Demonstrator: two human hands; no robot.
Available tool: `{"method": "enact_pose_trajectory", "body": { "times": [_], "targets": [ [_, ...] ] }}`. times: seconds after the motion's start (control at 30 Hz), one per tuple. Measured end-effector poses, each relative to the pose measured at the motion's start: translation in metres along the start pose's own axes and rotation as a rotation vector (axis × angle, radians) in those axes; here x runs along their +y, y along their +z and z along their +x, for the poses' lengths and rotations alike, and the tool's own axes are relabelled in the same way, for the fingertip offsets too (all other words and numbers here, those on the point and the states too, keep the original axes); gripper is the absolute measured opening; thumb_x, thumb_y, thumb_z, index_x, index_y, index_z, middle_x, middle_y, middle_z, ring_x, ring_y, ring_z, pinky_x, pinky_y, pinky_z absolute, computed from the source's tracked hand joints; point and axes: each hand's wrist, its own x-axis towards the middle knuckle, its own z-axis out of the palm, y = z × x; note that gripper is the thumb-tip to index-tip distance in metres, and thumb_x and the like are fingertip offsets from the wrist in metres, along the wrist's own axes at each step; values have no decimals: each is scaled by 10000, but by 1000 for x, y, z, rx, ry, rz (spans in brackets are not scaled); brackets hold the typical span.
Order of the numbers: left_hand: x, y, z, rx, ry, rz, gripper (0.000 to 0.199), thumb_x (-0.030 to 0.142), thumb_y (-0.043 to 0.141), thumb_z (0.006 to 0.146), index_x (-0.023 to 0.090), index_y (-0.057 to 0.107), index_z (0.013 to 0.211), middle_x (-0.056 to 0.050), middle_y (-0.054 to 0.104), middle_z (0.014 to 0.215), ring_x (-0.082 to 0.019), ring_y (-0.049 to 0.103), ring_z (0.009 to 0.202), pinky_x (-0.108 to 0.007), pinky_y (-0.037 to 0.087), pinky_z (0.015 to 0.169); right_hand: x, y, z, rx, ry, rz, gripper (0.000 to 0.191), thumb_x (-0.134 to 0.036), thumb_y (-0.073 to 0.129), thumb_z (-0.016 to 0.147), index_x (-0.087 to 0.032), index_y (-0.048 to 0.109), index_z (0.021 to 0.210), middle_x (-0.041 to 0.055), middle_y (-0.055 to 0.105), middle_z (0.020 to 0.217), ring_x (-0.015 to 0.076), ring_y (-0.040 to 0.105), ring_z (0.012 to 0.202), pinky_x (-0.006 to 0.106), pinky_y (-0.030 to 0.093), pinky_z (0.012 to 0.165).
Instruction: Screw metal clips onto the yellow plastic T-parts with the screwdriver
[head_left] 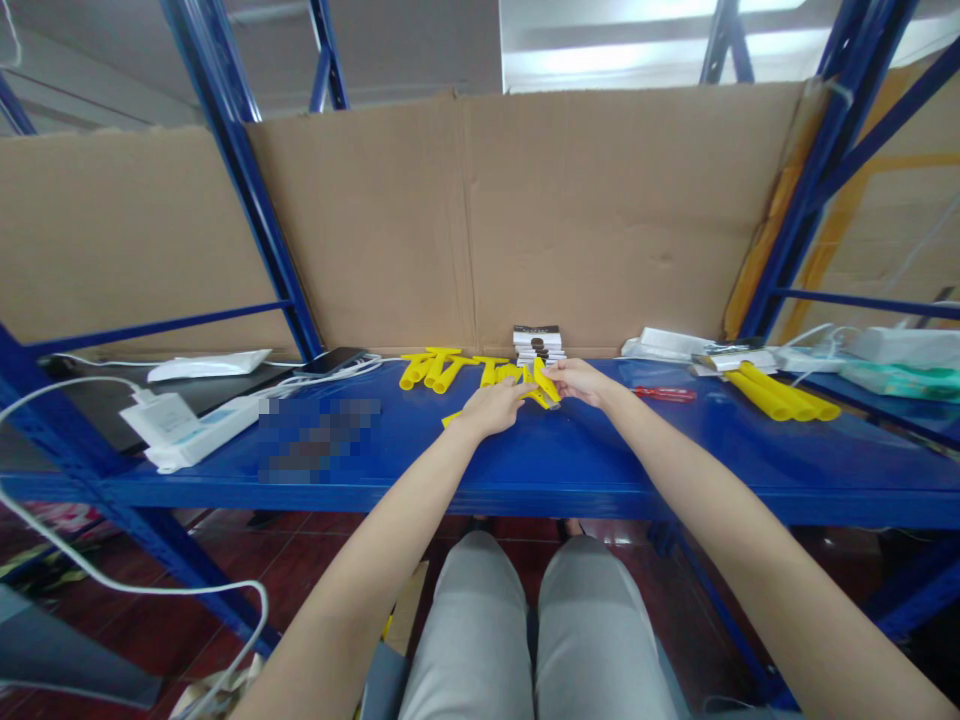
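Observation:
Both hands meet over the middle of the blue shelf. My right hand (577, 381) is closed, its fingertips pinching a yellow plastic scraper-like piece (545, 380). From the left, my left hand (491, 407) is closed at the same piece, its fingers partly hiding what they grip. Behind it lie several yellow T-shaped handles (448, 373), some partly covered by that hand. A stack of small black-and-white boxes (537, 342) stands just beyond the fingers. One more yellow end (451, 419) shows beside my left wrist.
A red screwdriver (665, 394) lies right of my right hand. Farther right are several yellow tubular handles (780, 392) and white packets (670, 345). A white power strip (217, 432) with a plugged charger sits at left. Cardboard (600, 200) backs the blue shelf (585, 455).

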Motion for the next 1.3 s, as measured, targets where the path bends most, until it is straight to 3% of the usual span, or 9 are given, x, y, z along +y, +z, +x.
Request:
{"method": "enact_pose_trajectory", "body": {
  "times": [0.2, 0.47, 0.67, 0.9, 1.1, 1.3],
  "targets": [
    [-2, 1, 1, 51, 13, -29, 426, 239, 423, 934, 320, 538, 1336, -82, 625, 1202, -232, 598, 1116, -378, 443, 984, -3, 6, -4, 29, -15, -30, 151, -165, 642, 836, -163, 556, 711, -1, 626, 575, 104, 581, 530, 190, 462, 499],
    [-7, 3, 4, 105, 54, -64, 391, 203, 458, 907, 260, 596, 1269, -69, 646, 1227, -202, 575, 1161, -362, 431, 1015, -3, 12, -3, 59, 9, 27, 156, -100, 584, 855, -164, 552, 716, -3, 624, 576, 95, 578, 521, 180, 473, 500],
    [-5, -2, 3, 100, 21, -119, 420, 211, 501, 895, 272, 541, 1309, -47, 617, 1294, -203, 567, 1192, -355, 431, 1018, -1, 12, -1, 34, -4, 37, 130, -126, 598, 848, -158, 571, 725, 22, 651, 613, 108, 591, 551, 194, 487, 513],
    [-2, -2, 2, 69, -55, -64, 450, 272, 512, 901, 219, 444, 1342, -106, 646, 1212, -255, 617, 1116, -360, 485, 915, 3, 13, 4, 38, -16, 18, 160, -135, 634, 813, -168, 547, 683, -7, 606, 557, 102, 552, 519, 199, 444, 502],
    [-2, -3, 1, 72, -57, -56, 427, 271, 486, 911, 194, 432, 1328, -111, 658, 1178, -249, 628, 1090, -352, 484, 906, 0, 20, 0, 145, -71, -159, 252, -159, 596, 831, -174, 504, 597, -64, 440, 423, 64, 371, 390, 185, 296, 409],
    [-3, -3, 1, 77, -34, -56, 475, 244, 487, 905, 188, 413, 1371, -118, 633, 1235, -252, 609, 1127, -349, 474, 926, -4, 25, -5, 184, -98, -276, 273, -185, 595, 844, -179, 510, 585, -38, 495, 450, 75, 414, 396, 196, 332, 401]
  ]
}}
